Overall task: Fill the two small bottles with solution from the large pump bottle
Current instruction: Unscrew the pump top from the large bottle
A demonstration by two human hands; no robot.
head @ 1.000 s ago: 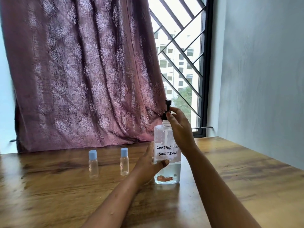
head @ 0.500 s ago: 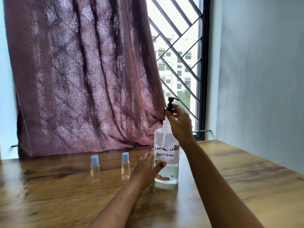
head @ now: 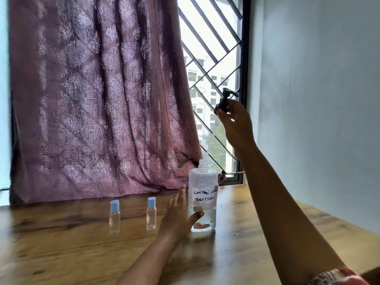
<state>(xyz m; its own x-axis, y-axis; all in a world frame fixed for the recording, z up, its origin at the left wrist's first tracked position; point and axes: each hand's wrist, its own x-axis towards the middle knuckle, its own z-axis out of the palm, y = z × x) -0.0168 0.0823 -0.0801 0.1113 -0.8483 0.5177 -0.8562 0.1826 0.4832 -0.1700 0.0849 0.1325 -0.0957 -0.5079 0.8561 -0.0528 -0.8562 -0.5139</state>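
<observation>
Wooden table point(head: 61, 254) carries everything, its far edge running under a mauve patterned curtain point(head: 92, 99) and a barred window point(head: 211, 58). The large bottle point(head: 202, 182) stands upright near that far edge, right of the middle, with its threaded neck uncovered. Its white label point(head: 203, 197) is hand-lettered, with "SOLUTION" on the lower line, and clear liquid fills only the bottom part.

The right hand point(head: 236, 124) is raised well above the bottle and pinches the black pump head point(head: 225, 99) between fingertips and thumb. A pale dip tube point(head: 209, 145) slants down from the pump, its lower end just above the neck.

The left hand point(head: 176, 217) sits at the bottle's left side, fingers straight and spread, thumb laid across the lower front of the bottle. It braces the bottle loosely rather than clasping it.

Two small clear bottles, one point(head: 114, 217) further left and one point(head: 151, 214) just beside the left hand, stand upright with blue caps on, in a row parallel to the far edge.
</observation>
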